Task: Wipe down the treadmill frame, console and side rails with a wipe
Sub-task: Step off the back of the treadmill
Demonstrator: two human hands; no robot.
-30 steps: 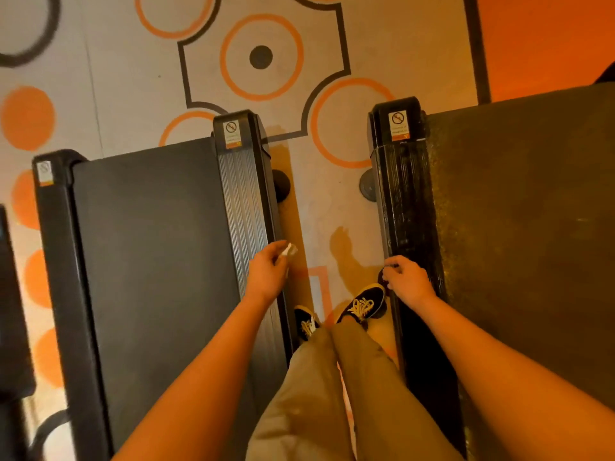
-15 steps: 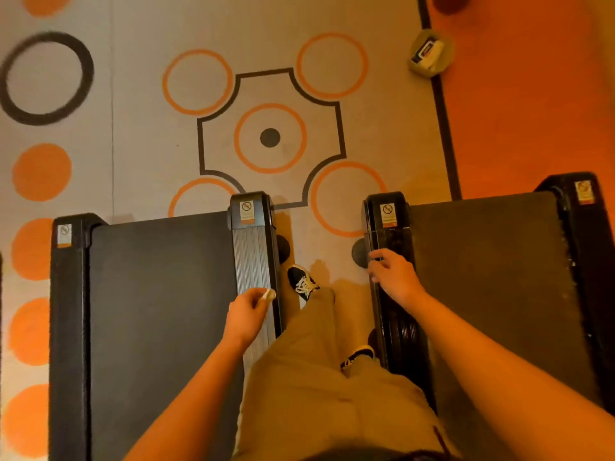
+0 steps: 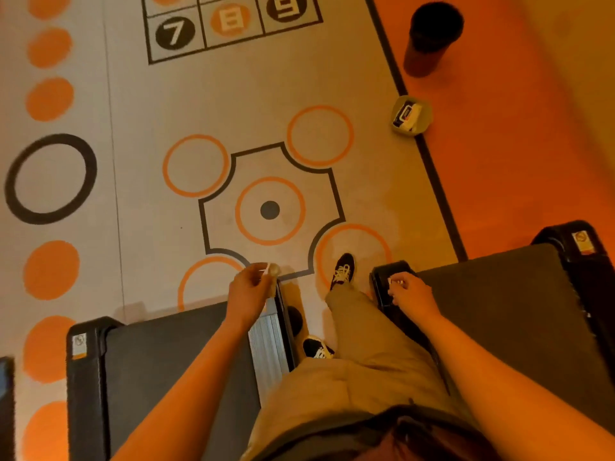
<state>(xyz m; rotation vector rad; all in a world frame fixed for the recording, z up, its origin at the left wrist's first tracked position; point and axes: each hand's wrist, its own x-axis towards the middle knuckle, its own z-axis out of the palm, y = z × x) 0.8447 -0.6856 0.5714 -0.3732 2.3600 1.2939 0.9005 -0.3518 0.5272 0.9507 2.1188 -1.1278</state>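
Stands in the gap beside the ribbed side rail (image 3: 266, 334), looking down on its rear end. Pinches a small crumpled wipe (image 3: 273, 270) between thumb and fingers (image 3: 258, 272) of the left hand (image 3: 248, 291), just over the far tip of the ribbed side rail. Rests the right hand (image 3: 412, 294) on the dark end cap (image 3: 381, 274) across the gap from the ribbed side rail, fingers curled. A white fleck at those fingertips, but cannot tell whether cloth or the cap's sticker, so cannot tell whether holding anything.

Likely to go wrong:
- Running off the tip of the ribbed side rail and swiping air, with the wipe at its very end and apparently lifted clear.
- Dropping the wad, with so little of it caught in the pinch.
- Catching on the round black foot (image 3: 294, 319) just beside the ribbed side rail, with one shoe (image 3: 316, 349) close against it.

As for the ribbed side rail: laid lengthwise away from the body, far tip aimed at the octagon (image 3: 206, 227) painted on the floor, grooves following the same line. No long axis to speak of in the wipe: balled up.
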